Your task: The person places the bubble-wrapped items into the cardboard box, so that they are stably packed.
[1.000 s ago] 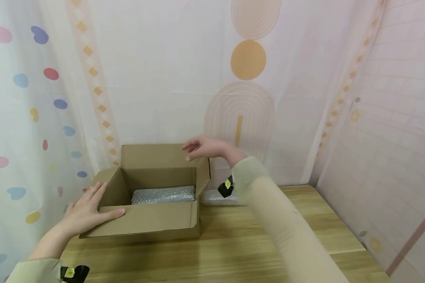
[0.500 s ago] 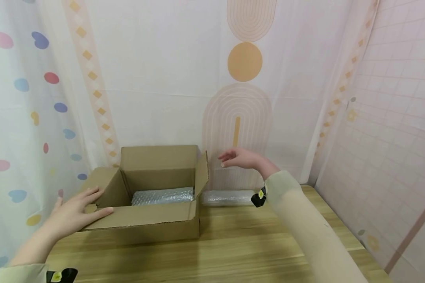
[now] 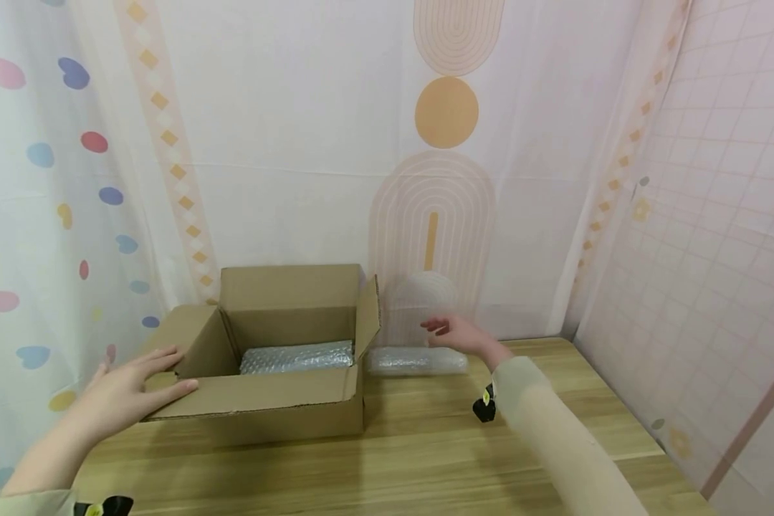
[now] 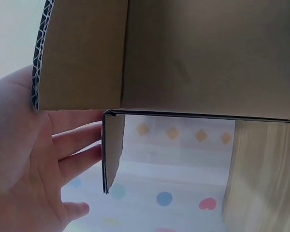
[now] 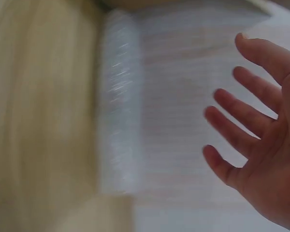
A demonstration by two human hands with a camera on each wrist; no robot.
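Left hand [image 3: 125, 390] is resting with fingers straight and spread against the front-left corner of the open cardboard box [image 3: 277, 408], which is sitting on the wooden table [image 3: 426, 459] with a bubble-wrapped bundle [image 3: 295, 355] lying inside it. Right hand [image 3: 459, 334] is hovering with fingers relaxed and apart, gripping nothing, just above the roll of bubble wrap [image 3: 416, 360], which is lying on the table just beside the box's right flap, against the patterned curtain [image 3: 297, 129].

No readable text, label, brand or number appears on the box [image 3: 264, 408], the bubble-wrap roll [image 3: 416, 360], or the patterned curtain [image 3: 297, 129] behind.
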